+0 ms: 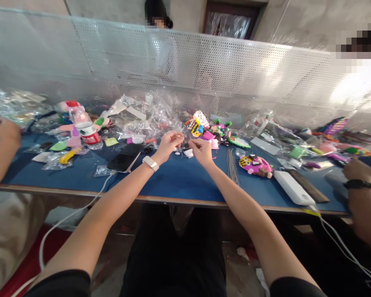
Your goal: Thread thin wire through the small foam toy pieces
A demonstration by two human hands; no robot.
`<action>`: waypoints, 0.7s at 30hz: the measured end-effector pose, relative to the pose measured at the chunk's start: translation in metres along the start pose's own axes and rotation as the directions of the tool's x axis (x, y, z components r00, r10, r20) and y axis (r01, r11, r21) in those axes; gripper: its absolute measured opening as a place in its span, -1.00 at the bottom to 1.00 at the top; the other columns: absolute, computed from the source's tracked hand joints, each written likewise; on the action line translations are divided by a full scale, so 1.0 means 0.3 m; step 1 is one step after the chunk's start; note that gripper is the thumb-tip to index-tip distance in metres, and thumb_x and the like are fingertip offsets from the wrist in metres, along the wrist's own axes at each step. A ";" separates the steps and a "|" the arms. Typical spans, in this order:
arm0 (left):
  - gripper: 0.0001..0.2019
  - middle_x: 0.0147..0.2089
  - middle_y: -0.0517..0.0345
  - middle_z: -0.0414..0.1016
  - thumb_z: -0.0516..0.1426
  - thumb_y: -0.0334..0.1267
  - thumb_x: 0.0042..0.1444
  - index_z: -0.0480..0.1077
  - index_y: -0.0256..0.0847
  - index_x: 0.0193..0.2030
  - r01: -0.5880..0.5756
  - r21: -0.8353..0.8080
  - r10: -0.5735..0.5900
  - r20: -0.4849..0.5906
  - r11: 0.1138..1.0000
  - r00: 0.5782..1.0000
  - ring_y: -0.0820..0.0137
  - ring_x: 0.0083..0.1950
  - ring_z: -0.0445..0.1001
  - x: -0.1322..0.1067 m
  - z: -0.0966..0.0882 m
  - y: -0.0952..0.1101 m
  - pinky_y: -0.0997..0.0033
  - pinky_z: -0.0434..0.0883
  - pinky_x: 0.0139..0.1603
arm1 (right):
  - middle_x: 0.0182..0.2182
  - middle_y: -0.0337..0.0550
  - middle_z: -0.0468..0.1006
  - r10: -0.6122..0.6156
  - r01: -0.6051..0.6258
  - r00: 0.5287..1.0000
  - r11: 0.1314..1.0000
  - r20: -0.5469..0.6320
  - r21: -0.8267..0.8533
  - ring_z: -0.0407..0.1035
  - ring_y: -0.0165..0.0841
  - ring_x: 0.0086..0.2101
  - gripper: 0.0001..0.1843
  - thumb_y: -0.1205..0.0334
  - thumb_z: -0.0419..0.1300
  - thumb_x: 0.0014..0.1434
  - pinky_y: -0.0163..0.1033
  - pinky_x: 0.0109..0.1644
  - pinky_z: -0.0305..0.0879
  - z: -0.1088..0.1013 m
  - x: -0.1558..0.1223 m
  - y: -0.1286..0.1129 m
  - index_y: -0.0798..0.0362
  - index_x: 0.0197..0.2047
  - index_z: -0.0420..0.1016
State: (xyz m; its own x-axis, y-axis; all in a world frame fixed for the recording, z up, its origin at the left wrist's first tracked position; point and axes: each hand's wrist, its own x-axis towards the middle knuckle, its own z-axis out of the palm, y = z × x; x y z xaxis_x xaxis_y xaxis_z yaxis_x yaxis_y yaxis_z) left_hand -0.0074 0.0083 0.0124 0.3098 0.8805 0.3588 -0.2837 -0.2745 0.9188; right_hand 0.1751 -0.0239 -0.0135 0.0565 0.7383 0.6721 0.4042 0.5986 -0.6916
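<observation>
My left hand (167,145) and my right hand (200,151) are stretched out over the blue table (179,181), close together near its middle. Both are pinched shut; the left seems to hold a thin wire or thread, too fine to name. The right hand's fingertips press together beside a small white piece (188,153) lying on the table. A white band sits on my left wrist. Just beyond the hands lie crumpled clear plastic bags (145,117) and small colourful foam figures (204,126).
A phone (125,160) on a white cable lies left of my hands, a plastic bottle (88,130) behind it. A pink owl figure (256,165), thin metal rods (232,165) and a white power bank (293,187) lie right. Other persons' hands are at both edges. A perforated screen (204,74) backs the table.
</observation>
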 end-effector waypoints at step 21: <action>-0.62 -0.02 -0.06 0.68 0.29 0.16 0.26 0.60 -0.14 -0.16 -0.186 0.226 0.189 0.005 0.956 0.982 0.20 0.07 0.60 0.008 -0.022 0.037 0.13 0.51 0.13 | -0.42 -0.12 0.51 -0.037 0.038 0.999 0.998 -0.026 0.045 0.38 -0.31 -0.42 -0.56 -0.16 0.23 0.41 -0.18 -0.29 0.35 0.006 -0.009 -0.033 0.03 -0.22 0.70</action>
State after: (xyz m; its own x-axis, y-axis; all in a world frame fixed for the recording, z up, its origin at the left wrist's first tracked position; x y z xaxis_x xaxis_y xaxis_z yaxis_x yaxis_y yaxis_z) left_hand -0.0157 0.0098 0.0225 0.2548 0.8107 0.5271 -0.1240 -0.5132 0.8493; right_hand 0.1693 -0.0313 -0.0090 0.0647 0.7073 0.7040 0.3647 0.6399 -0.6764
